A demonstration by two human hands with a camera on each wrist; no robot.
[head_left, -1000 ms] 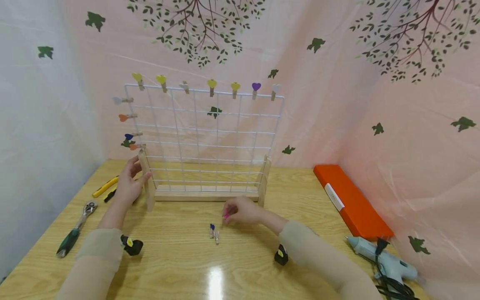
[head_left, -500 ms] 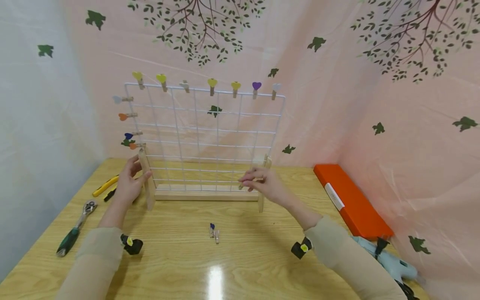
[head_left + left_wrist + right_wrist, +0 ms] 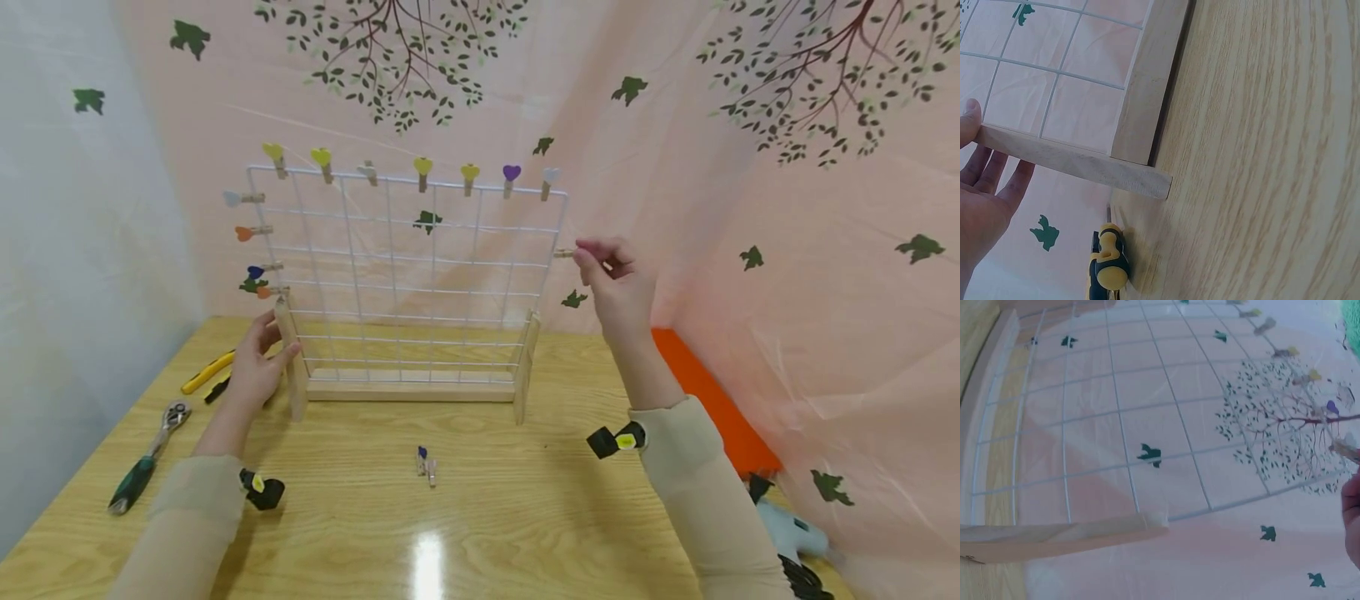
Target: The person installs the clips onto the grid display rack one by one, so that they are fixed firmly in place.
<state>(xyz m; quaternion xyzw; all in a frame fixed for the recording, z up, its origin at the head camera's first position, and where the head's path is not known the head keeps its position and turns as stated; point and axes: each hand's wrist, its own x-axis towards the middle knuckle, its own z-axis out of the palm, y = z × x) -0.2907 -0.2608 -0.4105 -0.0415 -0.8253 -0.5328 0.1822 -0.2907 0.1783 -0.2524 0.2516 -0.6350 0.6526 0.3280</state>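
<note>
My left hand [image 3: 258, 367] grips the left wooden post [image 3: 291, 358] of a stand. In the left wrist view its thumb and fingers lie on opposite sides of that wood. The stand holds a white wire grid [image 3: 412, 222] upright. Raised at the grid's right side, my right hand [image 3: 618, 287] pinches a small wooden clothespin [image 3: 564, 252]. Its tip is at the side wire; whether it clamps the wire I cannot tell. Fingers cover its other end. Heart clothespins line the top wire, such as a purple one [image 3: 512, 177], and the left side, such as an orange one [image 3: 247, 233].
Two small clothespins [image 3: 426, 467] lie on the table [image 3: 360, 525] before the stand. A ratchet [image 3: 153, 454] and a yellow-handled tool [image 3: 207, 372] are on the left. On the right are an orange box [image 3: 712, 400] and a glue gun [image 3: 795, 533], partly behind my arm.
My right hand has picked a clothespin with some pink on it off the table and carried it up and right to the grid's side. The left hand has stayed on the post.
</note>
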